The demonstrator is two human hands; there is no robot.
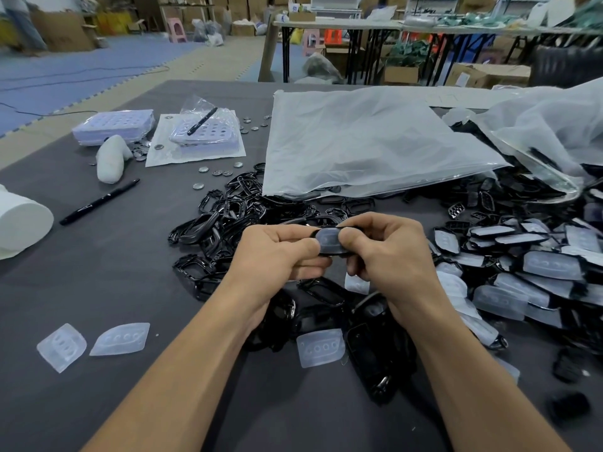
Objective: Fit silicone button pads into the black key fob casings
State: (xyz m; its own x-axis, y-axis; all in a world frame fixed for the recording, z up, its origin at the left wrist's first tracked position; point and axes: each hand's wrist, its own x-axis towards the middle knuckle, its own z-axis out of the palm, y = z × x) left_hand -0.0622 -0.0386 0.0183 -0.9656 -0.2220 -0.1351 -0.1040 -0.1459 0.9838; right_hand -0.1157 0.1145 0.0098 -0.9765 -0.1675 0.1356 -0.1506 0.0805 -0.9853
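My left hand (277,252) and my right hand (388,252) together hold one black key fob casing (329,252) above the table. A translucent silicone button pad (328,239) lies in it, with both thumbs pressed on the pad. Empty black casings (228,210) are heaped behind my hands. To the right lies a pile of casings with pads fitted (528,265). Loose silicone pads lie at the front left (62,347), (120,339) and under my wrists (321,347).
A large clear plastic bag (368,141) covers the back of the grey table (98,272). Black markers (98,202), coin cells (215,172), trays of cells (114,125), and a white roll (19,220) sit at the left. More black parts (375,353) lie near my forearms.
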